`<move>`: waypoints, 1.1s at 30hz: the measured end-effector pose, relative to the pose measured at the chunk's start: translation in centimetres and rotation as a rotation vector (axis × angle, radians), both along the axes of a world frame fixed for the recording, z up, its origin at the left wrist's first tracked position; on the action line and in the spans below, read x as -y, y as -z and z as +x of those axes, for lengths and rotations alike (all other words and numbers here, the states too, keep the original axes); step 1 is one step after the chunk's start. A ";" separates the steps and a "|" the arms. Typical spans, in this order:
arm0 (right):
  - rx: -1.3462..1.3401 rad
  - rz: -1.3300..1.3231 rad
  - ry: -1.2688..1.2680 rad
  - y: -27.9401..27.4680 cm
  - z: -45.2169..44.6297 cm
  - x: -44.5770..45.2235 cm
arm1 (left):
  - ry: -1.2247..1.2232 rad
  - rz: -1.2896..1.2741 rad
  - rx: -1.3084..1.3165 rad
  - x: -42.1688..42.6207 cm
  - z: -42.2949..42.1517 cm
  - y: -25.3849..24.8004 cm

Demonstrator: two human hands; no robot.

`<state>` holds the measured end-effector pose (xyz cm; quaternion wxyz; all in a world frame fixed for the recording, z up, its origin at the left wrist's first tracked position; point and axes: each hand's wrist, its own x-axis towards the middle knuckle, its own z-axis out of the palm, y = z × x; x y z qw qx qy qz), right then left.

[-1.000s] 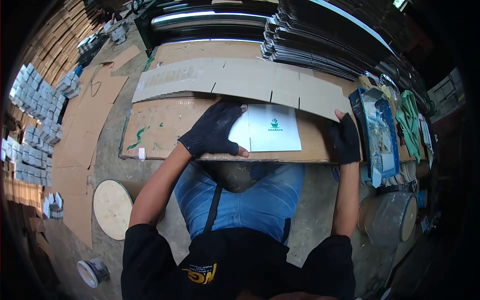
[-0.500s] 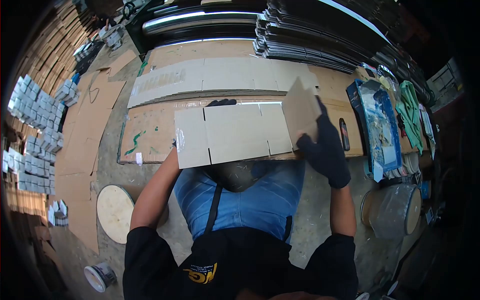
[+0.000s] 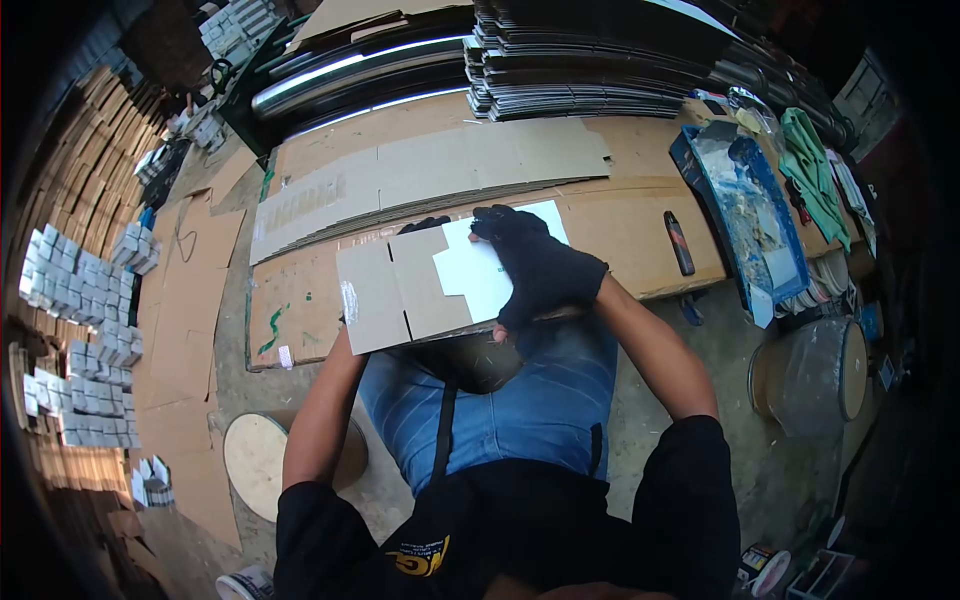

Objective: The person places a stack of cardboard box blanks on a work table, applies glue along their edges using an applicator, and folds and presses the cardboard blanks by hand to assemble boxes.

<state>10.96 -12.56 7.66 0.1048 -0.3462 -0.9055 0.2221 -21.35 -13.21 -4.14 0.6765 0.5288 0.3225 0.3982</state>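
Observation:
A flat cardboard box blank (image 3: pixel 370 295) lies across my lap at the table's near edge, brown side up, with slots cut in it. Its right part is folded over to the left, so a white printed face (image 3: pixel 470 275) shows. My right hand (image 3: pixel 540 270), in a black fingerless glove, lies spread on that white fold, thumb towards the near edge. Most of my left hand is hidden under the blank; its gloved fingers (image 3: pixel 425 225) show at the far edge, supporting it from below.
A stack of flat cardboard blanks (image 3: pixel 430 180) lies farther back on the cardboard-covered table (image 3: pixel 630 240). Right of it are a black-and-red object (image 3: pixel 679 243) and a blue glue-smeared tray (image 3: pixel 790 250). Rollers (image 3: pixel 330 85) and dark stacked sheets (image 3: pixel 590 70) stand behind. Round drums (image 3: pixel 262 460) flank me.
My right hand has moved left, folding the raised right panel over onto the blank, and now rests on its white face. The view has shifted slightly. My left hand stays underneath.

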 end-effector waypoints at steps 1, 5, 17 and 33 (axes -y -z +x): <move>-0.012 0.014 0.009 0.2 0.2 -0.1 | -0.033 0.075 -0.072 -0.1 -0.2 0.6; -0.029 0.130 0.015 1.3 1.1 -0.9 | -0.060 0.459 -0.552 -0.1 0.8 -1.4; 0.045 0.112 0.046 1.3 1.7 -1.2 | 0.024 0.444 -0.812 1.9 4.0 -9.3; 0.169 0.090 0.018 0.6 1.0 -1.5 | 0.012 0.498 -0.802 2.9 0.3 -13.5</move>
